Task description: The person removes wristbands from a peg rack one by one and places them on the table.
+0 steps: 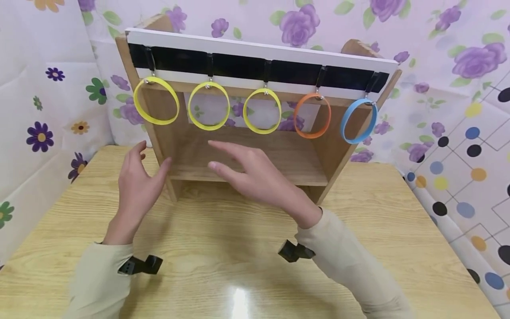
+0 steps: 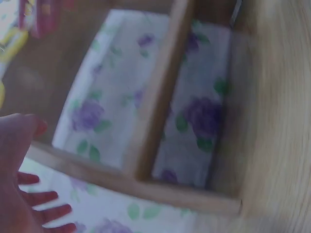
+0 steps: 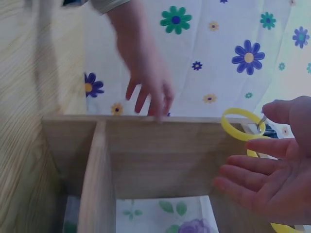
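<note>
My left hand (image 1: 139, 184) is raised near the left side of a wooden shelf unit (image 1: 295, 159), thumb spread from the fingers, holding nothing. My right hand (image 1: 256, 173) reaches in front of the shelf opening, its fingers extended toward the left and its palm empty. Above the hands, three yellow rings (image 1: 157, 122), an orange ring (image 1: 312, 135) and a blue ring (image 1: 345, 122) hang in a row from metal clasps. In the right wrist view, the right hand's fingers overlap a yellow ring (image 3: 231, 128).
A white board (image 1: 255, 43) with a black strip (image 1: 239, 65) runs along the shelf's upper front and carries the rings. The unit stands on a wood-grain table (image 1: 223, 257). Flower-patterned cloth (image 1: 247, 22) covers the wall behind; dotted cloth (image 1: 458, 186) hangs on the right.
</note>
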`<state>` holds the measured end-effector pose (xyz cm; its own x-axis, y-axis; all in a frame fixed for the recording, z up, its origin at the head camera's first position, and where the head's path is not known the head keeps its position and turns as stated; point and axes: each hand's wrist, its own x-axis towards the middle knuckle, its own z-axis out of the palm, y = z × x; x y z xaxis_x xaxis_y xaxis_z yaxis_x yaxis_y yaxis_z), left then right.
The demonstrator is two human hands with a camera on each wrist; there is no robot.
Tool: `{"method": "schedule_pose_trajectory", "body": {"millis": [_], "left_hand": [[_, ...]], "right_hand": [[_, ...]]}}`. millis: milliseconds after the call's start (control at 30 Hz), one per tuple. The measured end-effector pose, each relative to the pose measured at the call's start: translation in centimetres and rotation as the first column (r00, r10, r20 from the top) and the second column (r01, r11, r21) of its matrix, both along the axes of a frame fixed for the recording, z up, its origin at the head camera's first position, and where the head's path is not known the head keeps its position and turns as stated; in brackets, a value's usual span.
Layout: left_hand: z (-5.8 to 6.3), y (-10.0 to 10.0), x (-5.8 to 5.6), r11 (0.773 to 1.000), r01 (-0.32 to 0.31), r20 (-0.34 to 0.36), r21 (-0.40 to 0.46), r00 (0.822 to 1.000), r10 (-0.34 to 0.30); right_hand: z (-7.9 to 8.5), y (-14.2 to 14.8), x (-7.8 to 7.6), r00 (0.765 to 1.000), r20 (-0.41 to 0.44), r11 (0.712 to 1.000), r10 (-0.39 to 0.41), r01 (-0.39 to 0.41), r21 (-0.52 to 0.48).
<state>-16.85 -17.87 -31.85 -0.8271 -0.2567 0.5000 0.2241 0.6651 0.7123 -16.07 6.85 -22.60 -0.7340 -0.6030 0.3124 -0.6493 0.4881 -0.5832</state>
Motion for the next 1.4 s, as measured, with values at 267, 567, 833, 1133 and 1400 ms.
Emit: {"method": "schedule_pose_trajectory", "body": {"millis": [267,567,833,1133,1400], "left_hand": [[-1.1,-0.5,-2.5,0.979,0.105,-0.067,0.173,0.993,-0.095],[-1.0,-0.4,-3.2,0.935,0.125,-0.061,0.332,0.992,-0.11],[-0.8,-0.3,-3.3,0.909,0.127,-0.072,0.398,0.992,-0.107],[-0.8,-0.3,-3.3,0.889,0.146,-0.096,0.434,0.989,-0.116],[-0.9,-0.2,-3.4,0.888,0.15,-0.097,0.436,0.988,-0.119]], "right_hand": [[1.4,-2.4,-0.9,0.993,0.112,0.993,0.041,-0.027,-0.119],[1.9,-5.0,-2.1,0.992,0.128,0.991,0.019,-0.002,-0.134],[2.2,-6.8,-2.8,0.991,0.126,0.986,-0.054,0.073,-0.153],[2.6,-8.0,-3.5,0.947,0.319,0.934,-0.024,0.135,-0.33],[2.8,-8.5,-4.2,0.869,0.491,0.853,0.056,0.213,-0.476]]}}
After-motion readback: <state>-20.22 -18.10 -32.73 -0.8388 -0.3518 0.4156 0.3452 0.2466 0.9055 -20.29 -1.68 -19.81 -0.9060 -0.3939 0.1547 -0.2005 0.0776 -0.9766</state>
